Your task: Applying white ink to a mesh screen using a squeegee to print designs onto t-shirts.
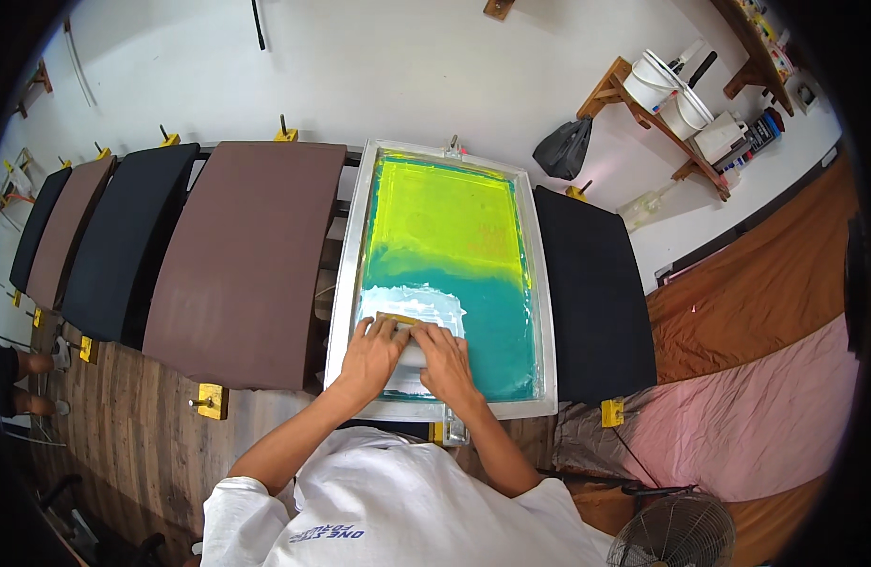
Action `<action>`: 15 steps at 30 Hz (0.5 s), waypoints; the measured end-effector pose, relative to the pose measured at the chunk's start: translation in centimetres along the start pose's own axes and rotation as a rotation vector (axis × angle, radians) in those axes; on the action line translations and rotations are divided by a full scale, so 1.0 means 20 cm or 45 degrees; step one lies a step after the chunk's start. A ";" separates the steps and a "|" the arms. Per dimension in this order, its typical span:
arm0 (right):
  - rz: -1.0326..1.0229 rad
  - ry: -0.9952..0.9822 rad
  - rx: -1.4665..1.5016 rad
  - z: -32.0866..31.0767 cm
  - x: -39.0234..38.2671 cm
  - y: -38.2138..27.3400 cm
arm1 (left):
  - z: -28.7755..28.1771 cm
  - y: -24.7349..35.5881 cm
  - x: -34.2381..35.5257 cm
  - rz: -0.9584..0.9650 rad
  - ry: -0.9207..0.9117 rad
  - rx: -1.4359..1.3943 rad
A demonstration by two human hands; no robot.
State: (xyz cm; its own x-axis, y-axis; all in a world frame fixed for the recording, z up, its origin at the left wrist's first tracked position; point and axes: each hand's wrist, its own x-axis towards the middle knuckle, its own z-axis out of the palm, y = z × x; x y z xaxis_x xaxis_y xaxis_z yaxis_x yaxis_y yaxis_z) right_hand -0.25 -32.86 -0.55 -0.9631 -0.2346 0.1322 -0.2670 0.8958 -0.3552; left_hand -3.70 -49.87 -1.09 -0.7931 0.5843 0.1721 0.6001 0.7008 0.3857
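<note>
A screen-printing frame (547, 331) with a pale metal rim lies in front of me. Its screen is yellow-green (435, 203) in the far half and teal (502, 331) in the near half. White ink (435, 300) is spread over the near left of the screen. Both my hands grip a squeegee (398, 318) there, its yellowish-brown edge showing at the far side. My left hand (374, 359) closes on its left part, my right hand (442, 362) on its right. The fingers and thumbs hide much of the squeegee.
Left of the frame stand a brown fabric-covered board (242, 265) and several more boards in a row. A black board (596, 293) is close on the right. Yellow clamps (212, 401) jut from the ends. A fan (672, 531) stands near right; buckets (651, 80) sit on a wall shelf.
</note>
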 end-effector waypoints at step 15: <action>0.123 -0.089 -0.011 -0.08 -0.13 0.01 | 0.00 0.08 -0.01 0.068 -0.145 -0.140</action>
State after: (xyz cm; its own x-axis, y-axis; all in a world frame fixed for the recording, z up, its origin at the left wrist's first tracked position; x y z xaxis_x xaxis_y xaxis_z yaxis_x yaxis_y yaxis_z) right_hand 2.30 -31.51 0.47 -0.9845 -0.1721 0.0329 -0.1725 0.9187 -0.3552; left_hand -2.60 -48.92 -0.54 -0.7396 0.6665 0.0937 0.6211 0.6222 0.4765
